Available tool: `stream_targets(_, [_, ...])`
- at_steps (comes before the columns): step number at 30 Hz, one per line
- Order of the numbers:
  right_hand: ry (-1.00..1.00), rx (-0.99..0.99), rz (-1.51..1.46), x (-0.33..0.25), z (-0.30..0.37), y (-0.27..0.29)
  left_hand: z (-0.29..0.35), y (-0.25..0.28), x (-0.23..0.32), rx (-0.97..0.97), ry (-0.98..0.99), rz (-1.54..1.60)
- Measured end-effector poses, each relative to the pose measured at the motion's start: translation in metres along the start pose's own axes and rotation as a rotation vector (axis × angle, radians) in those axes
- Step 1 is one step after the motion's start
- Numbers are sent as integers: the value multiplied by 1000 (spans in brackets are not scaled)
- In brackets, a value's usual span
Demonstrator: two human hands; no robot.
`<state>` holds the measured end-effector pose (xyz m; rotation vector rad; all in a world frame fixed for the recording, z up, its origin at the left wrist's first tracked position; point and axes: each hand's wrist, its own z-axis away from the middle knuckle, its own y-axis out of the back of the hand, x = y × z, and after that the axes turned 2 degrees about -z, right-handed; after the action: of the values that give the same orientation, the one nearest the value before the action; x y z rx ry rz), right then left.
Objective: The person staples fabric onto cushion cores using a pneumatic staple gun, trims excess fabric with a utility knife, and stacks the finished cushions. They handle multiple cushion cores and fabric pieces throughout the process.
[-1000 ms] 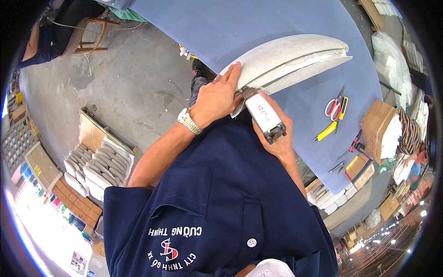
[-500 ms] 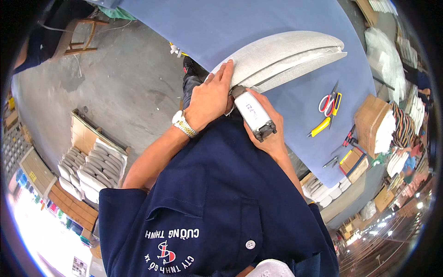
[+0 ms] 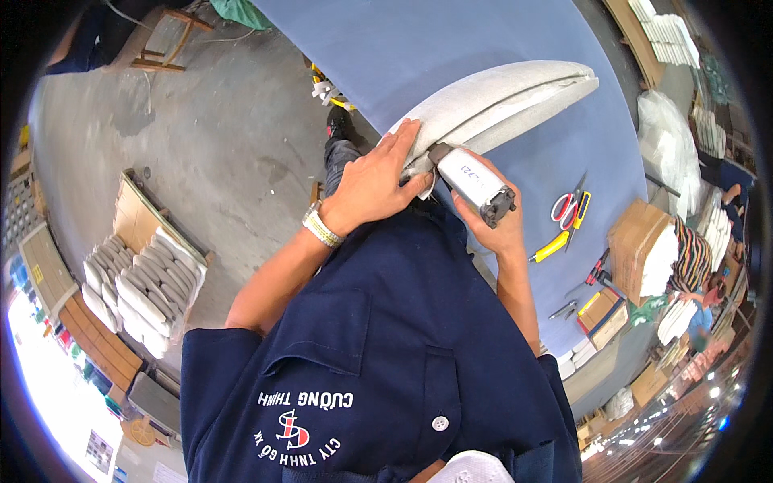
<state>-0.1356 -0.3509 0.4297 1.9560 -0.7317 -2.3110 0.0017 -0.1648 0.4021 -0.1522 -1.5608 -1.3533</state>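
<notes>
A board-walled crate (image 3: pixel 138 211) holds stacked grey pads (image 3: pixel 153 282). The left hand (image 3: pixel 374 183), fingers together, thumb apart, lies on the curved grey panel (image 3: pixel 503 90) at the near edge of the bench (image 3: pixel 527 179); the right hand (image 3: pixel 507 232) wraps a silver tool (image 3: pixel 473 179), tip hidden, tilted further right than half a second ago. Near the bench's right corner, an open box (image 3: pixel 600 312) has unclear contents.

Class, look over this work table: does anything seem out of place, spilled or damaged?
Nothing looks spilled or plainly damaged. One spot seems slightly untidy: the scissors lie bunched with yellow-handled tools on the blue table, right of the right hand, rather than neatly separated.
</notes>
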Motion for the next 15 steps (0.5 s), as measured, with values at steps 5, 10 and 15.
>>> stream_targets(5, [37,-2,30,-6,0,-6,-8,-3,-20,-56,-2,61])
stream_targets(10, [57,60,17,-6,10,-20,-3,-5,-15,-49,-9,64])
stream_targets(15, [10,30,25,-13,16,-24,-2,3,-9,-65,36,14])
